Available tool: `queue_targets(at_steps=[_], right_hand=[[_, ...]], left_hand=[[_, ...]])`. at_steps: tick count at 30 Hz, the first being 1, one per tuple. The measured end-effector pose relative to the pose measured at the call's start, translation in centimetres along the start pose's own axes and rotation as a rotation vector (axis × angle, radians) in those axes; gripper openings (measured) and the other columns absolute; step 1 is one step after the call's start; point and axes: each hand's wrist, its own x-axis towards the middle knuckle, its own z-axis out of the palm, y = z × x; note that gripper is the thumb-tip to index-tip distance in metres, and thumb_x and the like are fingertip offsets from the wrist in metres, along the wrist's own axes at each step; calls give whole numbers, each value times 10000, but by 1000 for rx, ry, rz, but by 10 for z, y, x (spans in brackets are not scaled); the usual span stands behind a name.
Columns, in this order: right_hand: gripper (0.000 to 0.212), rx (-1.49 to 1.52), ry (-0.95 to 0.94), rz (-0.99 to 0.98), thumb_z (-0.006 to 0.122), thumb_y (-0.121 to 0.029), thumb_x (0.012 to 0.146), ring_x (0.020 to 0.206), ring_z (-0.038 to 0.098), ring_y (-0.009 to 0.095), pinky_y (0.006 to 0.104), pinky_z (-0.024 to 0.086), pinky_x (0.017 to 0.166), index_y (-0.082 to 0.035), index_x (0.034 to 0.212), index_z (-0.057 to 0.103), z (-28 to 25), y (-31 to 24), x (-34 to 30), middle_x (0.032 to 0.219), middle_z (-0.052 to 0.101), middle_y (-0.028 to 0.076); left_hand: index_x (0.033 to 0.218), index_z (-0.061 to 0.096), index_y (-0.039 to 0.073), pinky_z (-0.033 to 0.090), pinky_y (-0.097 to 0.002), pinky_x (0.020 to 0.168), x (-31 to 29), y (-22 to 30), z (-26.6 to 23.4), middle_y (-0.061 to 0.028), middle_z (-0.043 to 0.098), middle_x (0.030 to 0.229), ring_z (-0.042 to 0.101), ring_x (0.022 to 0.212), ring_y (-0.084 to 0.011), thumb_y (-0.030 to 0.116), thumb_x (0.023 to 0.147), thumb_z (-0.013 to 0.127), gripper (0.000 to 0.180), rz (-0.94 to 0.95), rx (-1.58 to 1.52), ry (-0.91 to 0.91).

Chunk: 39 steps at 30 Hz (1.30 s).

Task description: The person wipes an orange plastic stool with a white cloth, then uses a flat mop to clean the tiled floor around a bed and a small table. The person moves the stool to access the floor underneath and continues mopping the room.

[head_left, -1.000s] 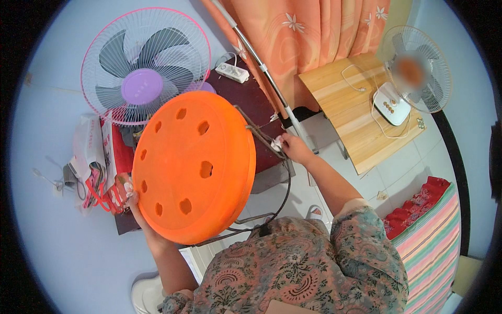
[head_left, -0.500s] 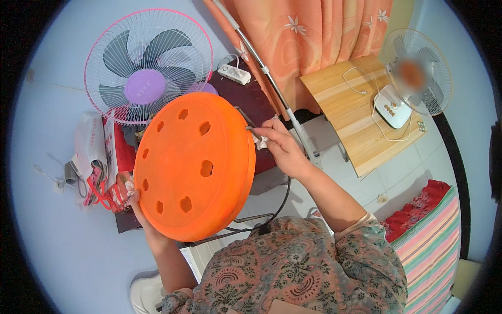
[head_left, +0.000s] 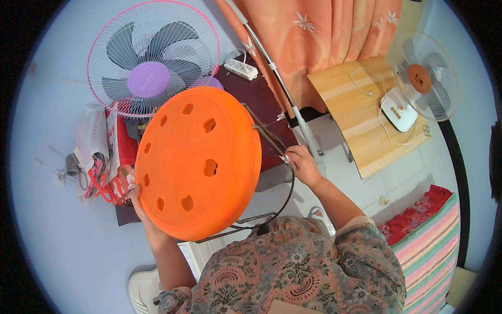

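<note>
Clearly, the right hand (head_left: 305,166) has its fingers drawn together, pinching a small white wad (head_left: 284,158) at the lower end of the dark metal bars (head_left: 269,136); whether it also grips the metal, I cannot tell. The bars' long axis slants from the upper left, beside the seat's rim, down to the right toward these fingers, so the right hand is the nearer one to them. The round orange seat (head_left: 196,167) lies to its left, raised and tilted, its holed face turned toward the wearer. Across it, the left hand (head_left: 135,192) holds the opposite rim, its fingers mostly hidden. Beyond the bars lies a maroon surface (head_left: 257,94) with a white power strip (head_left: 241,68), and a pink-rimmed fan (head_left: 148,78) rises behind the seat. Farther right, past a pole (head_left: 283,89), a wooden surface (head_left: 345,118) carries a white base (head_left: 399,109), near a second fan (head_left: 419,78).
</note>
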Motion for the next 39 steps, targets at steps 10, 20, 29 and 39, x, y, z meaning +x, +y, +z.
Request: queue_targets(at_steps=[10,20,29,39], right_hand=[[173,74,115,698,513,-102,849,849,583,378,422,454,742,22,941,592,16,24,5,901,605,215],[225,509,235,1039,414,-153,901,830,562,289,383,462,696,36,985,505,39,9,-16,923,560,180],[174,889,347,1274,355,-175,926,747,584,183,334,497,620,-46,1016,429,-24,-8,-75,901,571,94],[202,1037,430,1237,329,-218,953,744,543,205,383,535,680,-33,985,405,-9,-38,-115,871,523,101]], left_hand=[[1317,366,98,385,-405,964,0,1,2,-103,417,1329,446,1182,-256,385,866,409,536,-13,18,-22],[1306,380,87,412,-386,938,-16,-2,-15,-97,440,1308,463,1165,-248,373,814,454,574,-21,11,-1],[1281,400,40,435,-392,894,50,-11,-11,-121,500,1234,518,1085,-253,329,787,515,584,-214,51,-432],[1099,534,20,501,-376,737,150,-20,15,-120,599,1048,596,886,-216,276,777,573,413,-408,126,-594]])
